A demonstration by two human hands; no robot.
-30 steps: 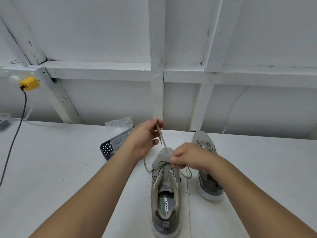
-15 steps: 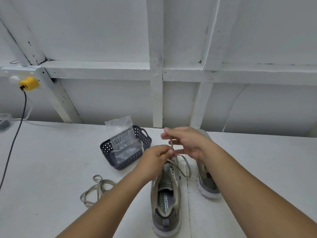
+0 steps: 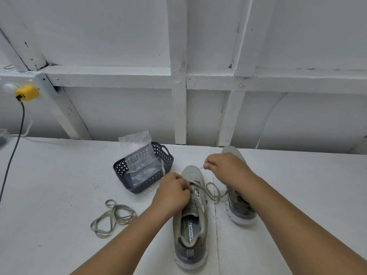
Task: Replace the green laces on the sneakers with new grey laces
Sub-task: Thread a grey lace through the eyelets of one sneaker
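A grey-green sneaker [image 3: 191,229] stands in front of me with its toe pointing away. A pale lace [image 3: 213,190] runs through its front eyelets and loops to the right on the table. My left hand [image 3: 174,192] pinches one end of this lace at the shoe's left eyelets. My right hand [image 3: 226,167] is raised over the toe and pinches the other end. The second sneaker [image 3: 238,207] lies to the right, mostly hidden by my right forearm. A loose lace [image 3: 113,217] lies tangled on the table at the left.
A dark perforated basket [image 3: 156,155] holding a clear plastic bag [image 3: 137,151] sits just left of the shoe's toe. A black cable [image 3: 14,149] hangs from a yellow plug [image 3: 26,93] at the far left. The white wall stands close behind the table.
My left hand has dropped to the shoe's left eyelets. My right hand has moved right and away from the left, drawing the lace out. The view has tilted down slightly.
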